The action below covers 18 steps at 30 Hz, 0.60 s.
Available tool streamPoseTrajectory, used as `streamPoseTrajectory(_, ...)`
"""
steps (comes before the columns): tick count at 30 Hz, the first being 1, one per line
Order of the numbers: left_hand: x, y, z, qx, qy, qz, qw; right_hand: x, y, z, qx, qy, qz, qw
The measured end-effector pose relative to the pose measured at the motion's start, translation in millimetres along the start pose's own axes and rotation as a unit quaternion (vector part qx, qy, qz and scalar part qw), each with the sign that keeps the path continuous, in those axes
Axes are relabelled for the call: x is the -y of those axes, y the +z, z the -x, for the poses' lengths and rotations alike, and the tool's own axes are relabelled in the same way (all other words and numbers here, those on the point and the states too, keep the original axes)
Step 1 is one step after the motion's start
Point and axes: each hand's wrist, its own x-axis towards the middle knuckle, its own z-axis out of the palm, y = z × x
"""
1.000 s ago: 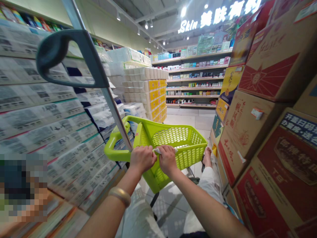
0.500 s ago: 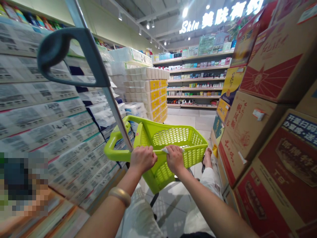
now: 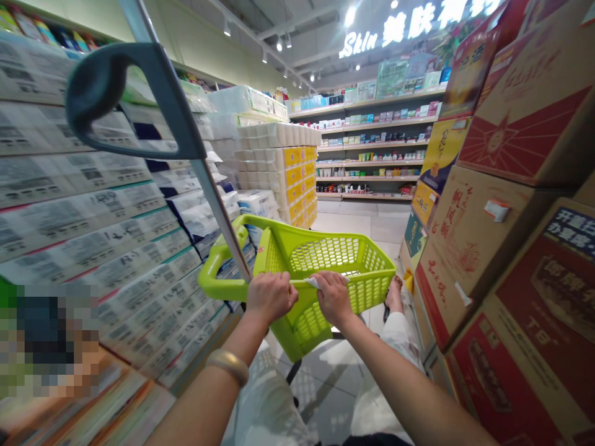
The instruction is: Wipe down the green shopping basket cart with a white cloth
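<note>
Both my hands are on the near rim of a bright green plastic shopping cart [image 3: 297, 334]. My left hand [image 3: 272, 297] is closed over the rim in a fist. My right hand [image 3: 333, 298] has its fingers curled over the same rim farther right. A crumpled white piece [image 3: 312, 282], perhaps tissue, shows under that hand. Close to my left hand, a slanting metal pole [image 3: 217, 201] with a dark grey loop handle [image 3: 174, 105] rises toward the upper left. Its lower end meets the rim beside my knuckles; whether my fingers touch it I cannot tell.
Stacked white packs [image 3: 106, 217] line the left side. Yellow-sided paper packs [image 3: 297, 179] stand ahead. Cardboard boxes [image 3: 469, 229] wall the right, beside a person's foot [image 3: 395, 292]. Tiled floor [image 3: 367, 223] leads to product shelves [image 3: 372, 148].
The view has shifted slightly, with the cart and both hands a little farther right in it. Both hands keep the same hold on the rim.
</note>
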Motion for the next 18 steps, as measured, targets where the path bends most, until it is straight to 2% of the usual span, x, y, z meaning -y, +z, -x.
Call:
streamPoseTrajectory(3, -0.3, 0.5, -0.6, 0.001, -0.002, 0.0, 1.0, -4.2, 0.9, 1.6, -0.018, 0.031, 0.016, 0.999)
streamPoseTrajectory(6, 0.0, 0.9, -1.2, 0.001, -0.005, -0.002, 1.0, 11.6, 9.5, -4.2, -0.029, 0.058, 0.009, 0.998)
streamPoseTrajectory(11, 1.6, 0.7, -1.6, 0.005, -0.005, -0.003, 1.0, 35.7, 18.9, -13.6, -0.016, 0.012, -0.037, 0.999)
streamPoseTrajectory(15, 2.4, 0.0, -1.2, 0.008, -0.003, 0.001, 1.0, 18.8, 11.0, -7.8, 0.01, -0.02, -0.024, 0.999)
streamPoseTrajectory(18, 1.8, -0.8, -1.0, 0.01, -0.008, 0.002, 1.0, -4.0, 2.4, 0.1, 0.005, -0.009, -0.001, 1.0)
